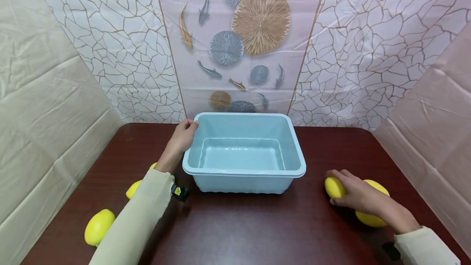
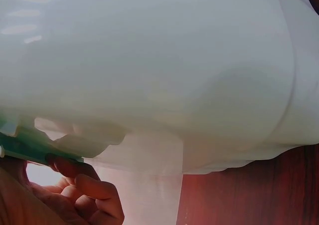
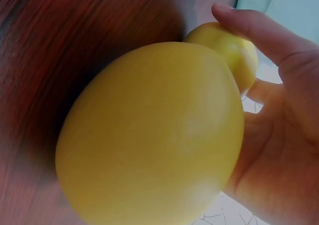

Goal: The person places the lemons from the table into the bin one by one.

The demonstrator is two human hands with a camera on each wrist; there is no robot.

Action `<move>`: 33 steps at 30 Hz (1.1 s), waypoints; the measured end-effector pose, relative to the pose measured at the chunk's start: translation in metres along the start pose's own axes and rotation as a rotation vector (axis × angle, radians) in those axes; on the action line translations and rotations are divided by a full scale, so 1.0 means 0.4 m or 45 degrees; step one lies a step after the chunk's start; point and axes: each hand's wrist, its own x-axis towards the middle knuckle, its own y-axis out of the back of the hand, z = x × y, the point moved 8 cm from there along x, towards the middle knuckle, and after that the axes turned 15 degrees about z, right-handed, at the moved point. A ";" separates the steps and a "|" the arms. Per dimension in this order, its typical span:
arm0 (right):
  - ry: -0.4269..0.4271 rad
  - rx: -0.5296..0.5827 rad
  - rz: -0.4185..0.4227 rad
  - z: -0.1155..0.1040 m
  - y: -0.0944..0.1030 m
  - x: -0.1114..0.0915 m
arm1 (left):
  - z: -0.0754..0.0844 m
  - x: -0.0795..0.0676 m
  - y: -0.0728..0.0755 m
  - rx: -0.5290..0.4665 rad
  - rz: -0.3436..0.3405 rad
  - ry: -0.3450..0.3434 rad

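A light blue plastic basin [image 1: 243,183] stands at the middle of the table, its inside bare. My left hand [image 1: 183,135] pinches its left rim near the far corner; in the left wrist view the basin's wall [image 2: 159,50] fills most of the picture, above the curled fingers [image 2: 99,192]. To the right of the basin, my right hand [image 1: 357,193] grips a small yellow lemon [image 1: 333,187] low over the table, thumb on the near side and fingers on the far side. Under that wrist sits a bigger yellow fruit [image 1: 369,219], partly covered by the hand; it looms large in the right wrist view.
On the left side, a lemon [image 1: 99,227] lies near the table edge. Two more yellow fruits, one of them a lemon [image 1: 133,189], show partly behind the left forearm. Patterned sheets hang behind the dark red wooden table [image 1: 239,228] and along both sides.
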 end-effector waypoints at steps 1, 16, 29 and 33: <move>0.005 0.003 0.000 -0.001 0.000 0.000 | 0.000 0.000 0.000 0.003 -0.003 0.002; -0.020 0.035 0.251 -0.020 0.044 0.000 | 0.002 0.004 -0.002 0.020 -0.004 0.039; -0.011 0.038 0.392 -0.040 0.083 -0.012 | 0.001 0.004 0.000 0.023 0.010 0.056; 0.002 0.051 0.432 -0.047 0.090 -0.019 | -0.001 0.004 -0.003 0.019 0.007 0.059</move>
